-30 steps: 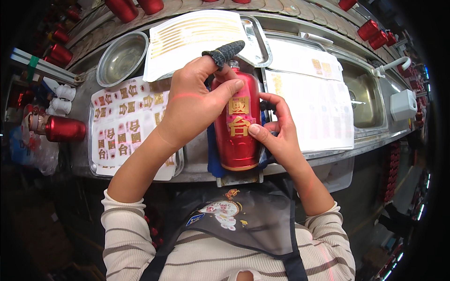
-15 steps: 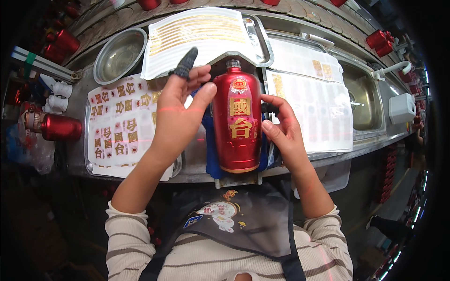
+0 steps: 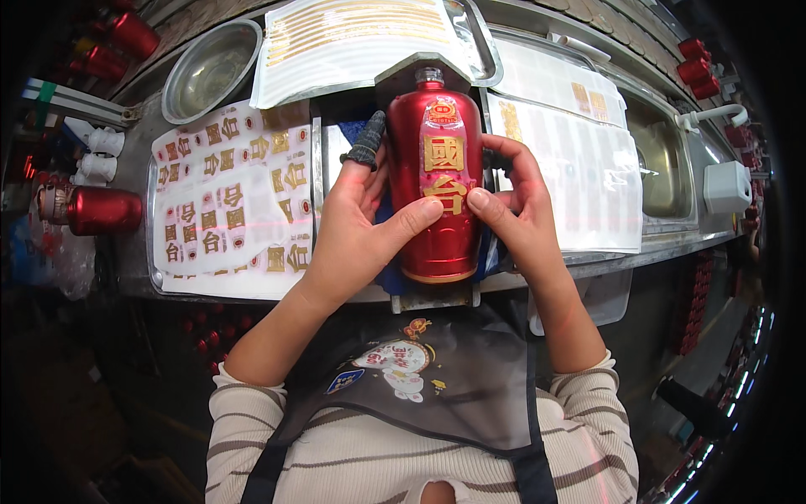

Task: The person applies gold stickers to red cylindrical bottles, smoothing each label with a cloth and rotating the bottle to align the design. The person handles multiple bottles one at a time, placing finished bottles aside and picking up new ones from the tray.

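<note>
A glossy red bottle with gold characters on its front lies in a metal cradle, neck pointing away from me. My left hand holds its left side, thumb pressing the lower gold character; its index finger wears a dark knitted cot. My right hand grips the right side, thumb tip meeting the same gold character. A blue cloth shows under the bottle.
A tray of gold sticker sheets lies left of the bottle. Another label sheet sits behind, white sheets to the right. A steel bowl is at back left, a second red bottle far left, a sink right.
My left hand slid from on top of the bottle down to its left side, uncovering the gold characters. Both thumbs now press on the lower character.
</note>
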Action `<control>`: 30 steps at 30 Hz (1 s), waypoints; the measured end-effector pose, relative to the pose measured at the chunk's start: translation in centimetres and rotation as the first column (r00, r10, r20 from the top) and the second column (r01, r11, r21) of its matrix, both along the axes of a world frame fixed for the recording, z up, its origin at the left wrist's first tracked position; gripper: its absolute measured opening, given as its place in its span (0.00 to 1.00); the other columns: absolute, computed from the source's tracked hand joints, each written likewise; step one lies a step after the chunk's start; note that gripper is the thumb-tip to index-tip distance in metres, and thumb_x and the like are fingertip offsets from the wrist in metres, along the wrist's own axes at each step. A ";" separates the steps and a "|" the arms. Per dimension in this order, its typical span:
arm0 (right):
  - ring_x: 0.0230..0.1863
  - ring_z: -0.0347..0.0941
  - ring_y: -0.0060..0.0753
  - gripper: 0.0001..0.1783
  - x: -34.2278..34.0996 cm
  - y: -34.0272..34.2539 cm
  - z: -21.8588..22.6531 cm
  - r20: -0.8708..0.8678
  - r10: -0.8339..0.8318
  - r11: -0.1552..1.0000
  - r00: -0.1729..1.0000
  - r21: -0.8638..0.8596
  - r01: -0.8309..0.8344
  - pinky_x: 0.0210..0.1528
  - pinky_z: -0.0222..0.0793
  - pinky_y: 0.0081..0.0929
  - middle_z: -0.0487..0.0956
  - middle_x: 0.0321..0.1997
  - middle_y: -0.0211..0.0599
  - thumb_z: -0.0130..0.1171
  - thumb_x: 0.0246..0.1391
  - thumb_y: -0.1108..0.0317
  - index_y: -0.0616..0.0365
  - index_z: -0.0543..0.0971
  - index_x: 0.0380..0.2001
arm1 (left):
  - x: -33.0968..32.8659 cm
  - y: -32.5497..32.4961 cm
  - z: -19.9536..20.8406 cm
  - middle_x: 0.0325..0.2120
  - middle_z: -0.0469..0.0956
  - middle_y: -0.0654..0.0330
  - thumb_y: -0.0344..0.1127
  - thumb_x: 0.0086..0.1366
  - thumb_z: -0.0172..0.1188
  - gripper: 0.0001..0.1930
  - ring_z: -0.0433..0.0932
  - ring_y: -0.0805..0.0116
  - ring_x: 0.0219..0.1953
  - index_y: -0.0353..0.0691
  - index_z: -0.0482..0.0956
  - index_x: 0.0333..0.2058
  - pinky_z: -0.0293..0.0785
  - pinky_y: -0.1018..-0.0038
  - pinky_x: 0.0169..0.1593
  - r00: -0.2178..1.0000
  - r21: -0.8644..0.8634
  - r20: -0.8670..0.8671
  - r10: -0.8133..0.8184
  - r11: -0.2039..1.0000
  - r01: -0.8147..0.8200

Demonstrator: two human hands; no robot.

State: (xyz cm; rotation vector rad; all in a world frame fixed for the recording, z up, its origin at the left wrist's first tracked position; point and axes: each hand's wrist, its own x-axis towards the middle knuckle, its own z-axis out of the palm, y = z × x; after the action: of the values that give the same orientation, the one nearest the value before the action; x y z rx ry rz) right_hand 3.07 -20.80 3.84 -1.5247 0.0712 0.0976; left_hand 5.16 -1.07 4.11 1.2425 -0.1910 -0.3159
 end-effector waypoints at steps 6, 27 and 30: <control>0.36 0.79 0.21 0.38 -0.1 0.0 -0.2 0.012 -0.008 1.000 1.000 -0.012 0.008 0.36 0.75 0.15 0.69 0.59 0.45 0.68 0.53 0.61 0.63 0.63 0.62 | 0.2 0.3 0.0 0.67 0.58 0.49 0.27 0.59 0.69 0.46 0.61 0.61 0.67 0.31 0.49 0.69 0.59 0.65 0.69 0.999 0.023 -0.018 -0.034 0.999 0.035; 0.38 0.66 0.45 0.31 2.2 0.4 3.3 0.405 0.276 0.651 0.872 -0.746 0.141 0.40 0.71 0.32 0.82 0.46 0.45 0.68 0.51 0.58 0.38 0.77 0.60 | -0.4 -0.1 0.4 0.67 0.56 0.49 0.28 0.61 0.66 0.46 0.59 0.61 0.69 0.31 0.44 0.70 0.56 0.64 0.70 0.996 0.031 -0.084 -0.030 0.999 0.033; 0.37 0.66 0.46 0.31 2.3 0.5 3.3 0.419 0.298 0.638 0.858 -0.756 0.148 0.40 0.71 0.33 0.82 0.43 0.46 0.69 0.50 0.58 0.39 0.77 0.60 | -0.5 -0.1 0.2 0.67 0.56 0.49 0.28 0.61 0.66 0.46 0.58 0.61 0.69 0.32 0.44 0.70 0.56 0.64 0.70 0.996 0.042 -0.087 -0.036 0.998 0.039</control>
State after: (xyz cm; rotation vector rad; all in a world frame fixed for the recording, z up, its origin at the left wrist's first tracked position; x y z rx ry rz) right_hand 5.38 -20.32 7.10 -2.3850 -0.4510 -0.3279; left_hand 4.69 -1.18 4.26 1.2669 -0.1336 -0.4076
